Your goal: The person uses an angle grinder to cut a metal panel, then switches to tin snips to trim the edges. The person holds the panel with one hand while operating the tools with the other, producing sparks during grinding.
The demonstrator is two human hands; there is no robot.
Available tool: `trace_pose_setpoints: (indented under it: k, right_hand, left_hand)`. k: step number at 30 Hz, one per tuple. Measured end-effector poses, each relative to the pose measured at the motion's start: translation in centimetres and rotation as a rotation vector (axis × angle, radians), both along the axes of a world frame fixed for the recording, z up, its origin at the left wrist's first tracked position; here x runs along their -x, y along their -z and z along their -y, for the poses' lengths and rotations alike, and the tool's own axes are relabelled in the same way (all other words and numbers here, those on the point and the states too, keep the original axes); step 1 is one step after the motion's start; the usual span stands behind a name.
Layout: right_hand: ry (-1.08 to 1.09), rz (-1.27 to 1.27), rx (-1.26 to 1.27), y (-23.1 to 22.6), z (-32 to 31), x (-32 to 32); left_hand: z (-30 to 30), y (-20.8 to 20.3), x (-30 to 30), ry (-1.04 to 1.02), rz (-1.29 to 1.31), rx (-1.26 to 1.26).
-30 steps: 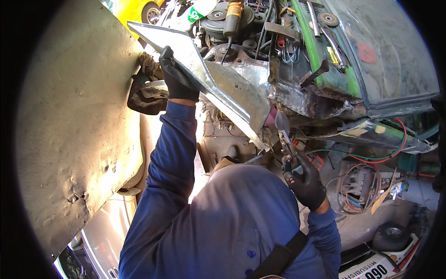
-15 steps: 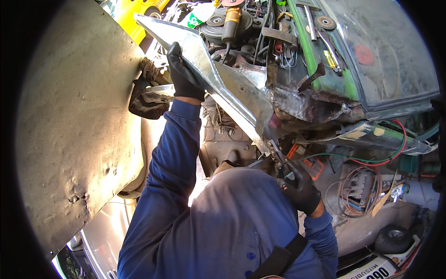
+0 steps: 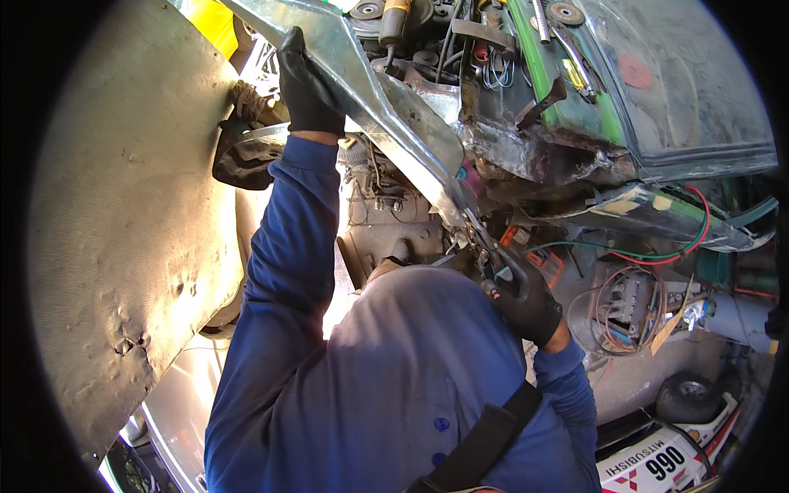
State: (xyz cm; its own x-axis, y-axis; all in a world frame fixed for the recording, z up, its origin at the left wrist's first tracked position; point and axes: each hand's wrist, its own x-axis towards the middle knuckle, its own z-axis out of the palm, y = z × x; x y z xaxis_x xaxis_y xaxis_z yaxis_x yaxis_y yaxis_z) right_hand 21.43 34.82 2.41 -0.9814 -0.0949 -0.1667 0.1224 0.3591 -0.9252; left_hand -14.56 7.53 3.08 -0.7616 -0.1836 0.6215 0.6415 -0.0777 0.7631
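Note:
A long bent sheet-metal panel (image 3: 362, 90) slants from the top left down toward the middle. My left hand (image 3: 308, 90), in a black glove, is closed around its left edge near the upper end. At the panel's lower end, metal pliers (image 3: 485, 234) have their jaws at the edge; whether they are clamped on it I cannot make out. My right hand (image 3: 526, 304), also gloved in black, grips the pliers' handles, with the fingers partly hidden.
A green car body (image 3: 604, 123) with rusty, cut metal is at the upper right, with tools lying on it. An orange grinder (image 3: 395, 20) rests over the engine bay. Red and green hoses (image 3: 649, 259) cross the right side. A large dented panel (image 3: 140, 238) stands at left.
The sheet-metal panel, both hands and the surroundings sit higher and slightly left in the picture, as the view has shifted. Both grips look the same.

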Motion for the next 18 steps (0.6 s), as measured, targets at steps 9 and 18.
trace_pose_setpoints:
  k: [9, 18]
  right_hand:
    - [-0.036, 0.059, 0.015, -0.6, 0.1, 0.1]
    - [-0.086, 0.078, -0.026, -0.9, -0.1, 0.3]
  left_hand:
    - [-0.4, -0.6, 0.5, -0.080, 0.038, 0.297]
    - [-0.2, -0.4, 0.6, -0.185, -0.062, 0.527]
